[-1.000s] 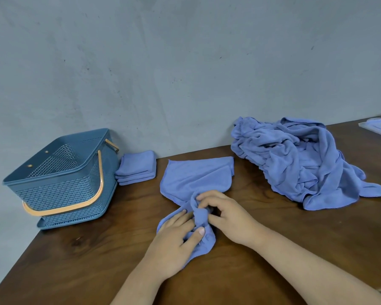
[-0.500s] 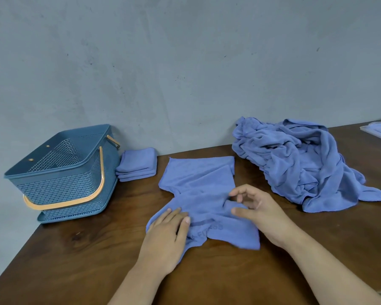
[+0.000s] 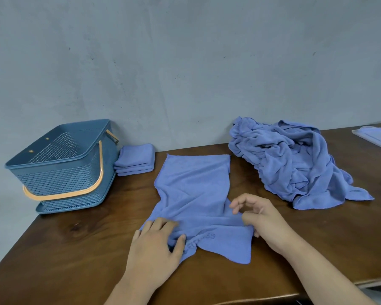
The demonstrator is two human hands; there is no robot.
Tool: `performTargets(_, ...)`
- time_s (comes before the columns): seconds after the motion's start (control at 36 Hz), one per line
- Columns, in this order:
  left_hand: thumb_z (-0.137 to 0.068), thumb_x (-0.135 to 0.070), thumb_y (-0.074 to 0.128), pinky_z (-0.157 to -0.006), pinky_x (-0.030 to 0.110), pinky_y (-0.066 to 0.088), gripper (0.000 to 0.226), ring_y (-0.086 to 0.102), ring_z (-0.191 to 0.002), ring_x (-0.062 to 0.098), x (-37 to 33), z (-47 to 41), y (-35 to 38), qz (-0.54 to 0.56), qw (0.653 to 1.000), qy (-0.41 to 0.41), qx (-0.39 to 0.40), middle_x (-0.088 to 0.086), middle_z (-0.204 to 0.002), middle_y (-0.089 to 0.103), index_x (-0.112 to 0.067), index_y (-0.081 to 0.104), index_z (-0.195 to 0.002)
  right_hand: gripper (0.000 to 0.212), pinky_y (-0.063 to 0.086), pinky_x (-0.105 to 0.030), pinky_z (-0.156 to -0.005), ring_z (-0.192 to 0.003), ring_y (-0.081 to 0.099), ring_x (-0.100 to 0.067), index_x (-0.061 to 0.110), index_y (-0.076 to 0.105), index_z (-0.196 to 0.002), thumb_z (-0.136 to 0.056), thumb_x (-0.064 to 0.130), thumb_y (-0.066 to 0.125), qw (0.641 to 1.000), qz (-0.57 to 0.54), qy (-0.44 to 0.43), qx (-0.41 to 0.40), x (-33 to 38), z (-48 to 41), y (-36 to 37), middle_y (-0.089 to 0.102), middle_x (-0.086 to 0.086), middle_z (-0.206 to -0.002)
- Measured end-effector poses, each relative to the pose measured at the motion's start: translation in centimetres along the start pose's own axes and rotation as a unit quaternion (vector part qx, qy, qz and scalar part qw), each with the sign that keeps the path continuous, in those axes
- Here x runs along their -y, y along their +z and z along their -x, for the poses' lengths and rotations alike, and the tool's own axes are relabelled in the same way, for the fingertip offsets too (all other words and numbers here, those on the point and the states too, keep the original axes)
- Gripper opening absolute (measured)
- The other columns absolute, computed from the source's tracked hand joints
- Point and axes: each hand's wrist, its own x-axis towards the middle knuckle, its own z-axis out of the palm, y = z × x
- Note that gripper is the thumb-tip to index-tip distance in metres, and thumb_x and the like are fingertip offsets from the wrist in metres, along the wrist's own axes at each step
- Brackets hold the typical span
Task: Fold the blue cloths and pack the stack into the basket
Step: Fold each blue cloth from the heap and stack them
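1 basket [image 3: 59, 172]; 3 folded cloths [image 3: 135, 158], one stack; 1 spread cloth [image 3: 194, 188]; 1 crumpled heap [image 3: 295, 164], count unclear.

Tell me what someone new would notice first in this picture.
A flat blue cloth lies mid-table, the left hand pressing its near corner and the right hand holding its edge. A crumpled heap of blue cloths sits right; a dark blue perforated plastic basket stands left.

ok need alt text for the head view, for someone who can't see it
Two bare hands flatten a blue cloth on a wooden table: the left hand presses its near corner, the right hand pinches its right edge. A blue basket with an orange handle and a folded stack sit at left, a crumpled cloth pile at right.
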Motion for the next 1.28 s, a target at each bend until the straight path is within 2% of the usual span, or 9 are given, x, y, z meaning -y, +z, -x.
performTargets(0.11,-0.100,-0.065,0.034,-0.061,0.020,0.037,0.035,0.051,-0.082,0.005,-0.2,0.4,-2.0,0.000,1.000,0.000,-0.009,-0.017,-0.087,0.055,-0.040,0.055,-0.090,0.045,0.030,-0.022,-0.043,-0.047,0.038,-0.015,0.016,0.079,-0.097,-0.082,-0.012,0.048,0.999,-0.016,-0.014,0.038,0.5,1.0,-0.3,0.072,-0.006,-0.095)
performTargets(0.22,-0.106,-0.054,0.038,-0.056,0.030,0.038,0.032,0.050,-0.064,0.015,0.0,-1.4,-4.0,0.022,0.999,-0.031,-0.009,-0.007,-0.072,0.058,-0.030,0.044,-0.084,0.049,0.028,-0.021,-0.040,-0.036,0.031,-0.017,0.007,0.078,-0.097,-0.094,-0.020,0.037,0.998,-0.045,-0.026,0.034,1.0,0.4,-0.6,0.072,-0.022,-0.090)
performTargets(0.36,-0.103,-0.047,0.040,-0.070,0.030,0.045,0.019,0.052,-0.087,0.009,2.0,-5.0,-1.6,-0.006,1.000,0.014,-0.012,-0.016,-0.094,0.058,-0.038,0.057,-0.100,0.033,0.038,-0.032,-0.049,-0.051,0.044,-0.024,0.017,0.078,-0.099,-0.102,-0.003,0.052,0.997,0.031,-0.016,-0.072,0.3,-2.7,-1.0,0.076,-0.008,-0.097)
performTargets(0.44,-0.105,-0.045,0.045,-0.081,0.030,0.039,0.021,0.055,-0.107,0.010,2.9,-7.5,0.0,0.001,0.999,0.036,0.013,-0.022,-0.118,0.059,-0.037,0.061,-0.116,0.035,0.056,-0.032,-0.078,-0.084,0.068,-0.011,0.032,0.075,-0.112,-0.100,0.004,0.058,0.990,0.110,-0.010,-0.093,-1.2,-6.1,-1.1,0.073,0.008,-0.109)
performTargets(0.56,-0.106,-0.054,0.046,-0.105,0.032,0.041,0.038,0.050,-0.134,0.011,3.6,-11.4,0.9,0.028,0.997,0.036,0.055,-0.020,-0.144,0.055,-0.035,0.059,-0.136,0.046,0.041,-0.025,-0.106,-0.131,0.053,-0.012,0.026,0.052,-0.150,-0.105,0.023,0.059,0.957,0.286,-0.029,-0.040,-2.6,-10.9,-1.2,0.048,0.008,-0.149)
performTargets(0.67,-0.103,-0.064,0.035,-0.125,0.036,0.029,0.064,0.035,-0.153,0.013,4.0,-16.3,1.6,0.053,0.995,0.024,0.075,-0.007,-0.163,0.043,-0.028,0.048,-0.154,0.059,0.030,-0.035,-0.123,-0.157,0.025,-0.022,0.018,0.034,-0.163,-0.110,0.038,0.049,0.919,0.391,-0.022,-0.029,-2.6,-16.3,-1.0,0.025,-0.004,-0.171)
performTargets(0.92,-0.105,-0.070,0.027,-0.132,0.043,0.007,0.074,0.000,-0.164,0.017,4.3,-28.1,4.7,-0.024,0.984,0.010,0.178,-0.004,-0.178,0.003,-0.034,0.015,-0.169,0.076,0.014,-0.048,-0.129,-0.162,0.009,-0.026,0.024,0.020,-0.167,-0.105,0.066,0.029,0.836,0.545,0.061,0.018,-4.1,-26.1,0.0,0.013,-0.007,-0.175)
performTargets(1.06,-0.098,-0.083,0.018,-0.132,0.046,-0.003,0.086,-0.011,-0.163,0.023,4.8,-31.8,7.1,-0.041,0.973,-0.034,0.223,-0.001,-0.177,-0.011,-0.038,0.000,-0.169,0.101,-0.002,-0.046,-0.131,-0.163,-0.010,-0.019,0.039,0.001,-0.168,-0.087,0.093,0.025,0.837,0.542,0.061,0.049,-5.3,-30.1,-1.5,-0.006,0.002,-0.177)
performTargets(1.28,-0.092,-0.090,0.015,-0.131,0.048,-0.008,0.091,-0.017,-0.162,0.025,5.3,-35.5,8.7,-0.037,0.970,-0.060,0.231,-0.002,-0.176,-0.017,-0.042,-0.005,-0.167,0.099,-0.002,-0.045,-0.131,-0.161,-0.016,-0.011,0.045,0.003,-0.166,-0.086,0.093,0.034,0.849,0.519,0.059,0.081,-5.7,-33.9,-3.9,-0.012,0.014,-0.175)
